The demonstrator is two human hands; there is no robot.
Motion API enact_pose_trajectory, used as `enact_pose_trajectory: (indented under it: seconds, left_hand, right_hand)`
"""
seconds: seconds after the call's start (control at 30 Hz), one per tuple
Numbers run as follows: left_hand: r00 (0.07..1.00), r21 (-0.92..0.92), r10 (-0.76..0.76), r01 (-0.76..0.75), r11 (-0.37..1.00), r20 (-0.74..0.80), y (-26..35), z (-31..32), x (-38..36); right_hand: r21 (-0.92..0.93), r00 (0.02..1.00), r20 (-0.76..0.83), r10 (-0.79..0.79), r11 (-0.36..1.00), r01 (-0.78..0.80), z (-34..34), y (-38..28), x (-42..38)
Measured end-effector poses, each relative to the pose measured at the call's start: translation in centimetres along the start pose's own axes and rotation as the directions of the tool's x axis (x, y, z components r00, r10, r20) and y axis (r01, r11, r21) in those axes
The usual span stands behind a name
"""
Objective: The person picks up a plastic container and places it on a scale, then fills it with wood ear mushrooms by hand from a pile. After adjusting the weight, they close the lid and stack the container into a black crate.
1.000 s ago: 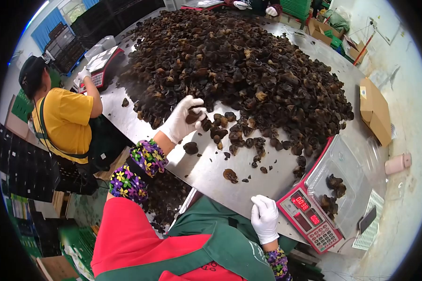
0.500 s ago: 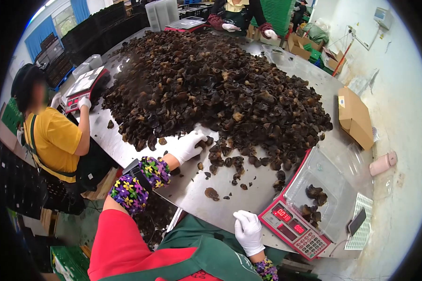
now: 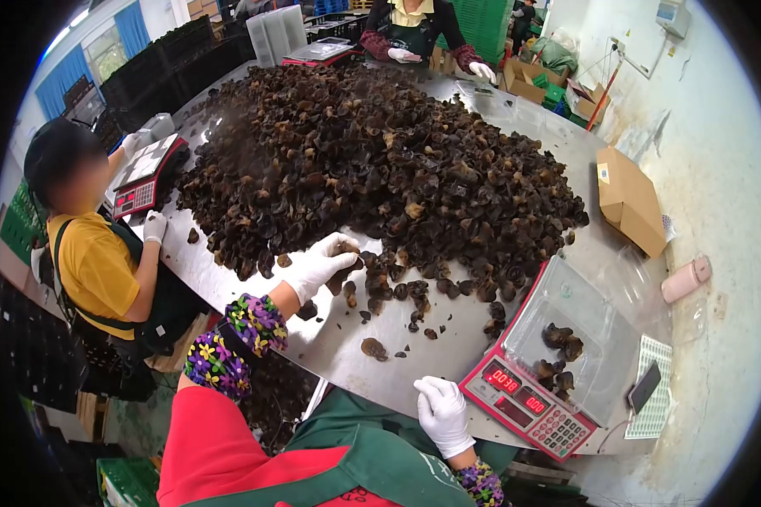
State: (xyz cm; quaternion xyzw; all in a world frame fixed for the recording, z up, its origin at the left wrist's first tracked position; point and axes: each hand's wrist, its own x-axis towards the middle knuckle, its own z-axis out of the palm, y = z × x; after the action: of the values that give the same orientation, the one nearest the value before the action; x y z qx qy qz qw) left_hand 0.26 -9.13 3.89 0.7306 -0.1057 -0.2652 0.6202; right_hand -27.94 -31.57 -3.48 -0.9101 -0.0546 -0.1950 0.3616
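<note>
A large heap of dark wood ear mushrooms [image 3: 372, 169] covers the steel table. At the heap's near edge, my gloved left hand [image 3: 317, 269] has its fingers closed on wood ear pieces [image 3: 341, 275], partly hidden by the glove. Several loose pieces lie around it. My gloved right hand [image 3: 444, 414] is curled closed at the table's front edge, beside the red scale [image 3: 528, 406]; nothing shows in it. On the scale sits a clear plastic container [image 3: 596, 329] with a few wood ear pieces [image 3: 561, 342] in it. The scale's display reads 0.038.
A person in yellow [image 3: 101, 270] stands left by a second scale [image 3: 148, 173]; another person [image 3: 414, 34] stands across the table. On the right are a cardboard box [image 3: 630, 203], a pink bottle [image 3: 687, 280] and a phone [image 3: 644, 387] on a pale green mat [image 3: 651, 414].
My left hand has drawn back a little from the heap, with wood ear pieces in its fingers. My right hand stays put. The left person's hand has come off the scale's keypad.
</note>
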Motion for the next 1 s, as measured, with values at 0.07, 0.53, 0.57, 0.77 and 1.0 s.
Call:
enact_pose_trajectory:
  seconds: [0.07, 0.53, 0.57, 0.77, 1.0]
  left_hand:
    - [0.999, -0.103, 0.042, -0.041, 0.994, 0.003, 0.2, 0.8, -0.2]
    - [0.977, -0.264, 0.131, -0.083, 0.961, 0.171, 1.3, 4.6, 0.5]
    - [0.962, -0.311, 0.186, -0.118, 0.943, 0.199, 2.2, 5.4, 0.3]
    - [0.975, -0.284, 0.011, 0.054, 0.957, 0.223, 3.9, 8.0, 0.3]
    - [0.925, -0.46, 0.015, 0.174, 0.871, 0.378, 4.4, 10.7, 0.2]
  right_hand:
    - [-0.005, 1.0, 0.005, 0.003, 1.0, -0.003, 0.0, 0.0, 0.1]
    - [-0.012, 1.0, -0.016, -0.023, 1.0, 0.022, -0.1, -0.1, 0.2]
    - [-0.01, 1.0, -0.012, -0.011, 1.0, 0.011, -0.2, -0.1, 0.2]
    - [0.021, 0.999, -0.025, -0.034, 0.999, 0.034, -0.1, 0.1, 0.0]
    - [0.03, 0.999, -0.036, -0.025, 0.999, 0.026, -0.1, 0.1, -0.1]
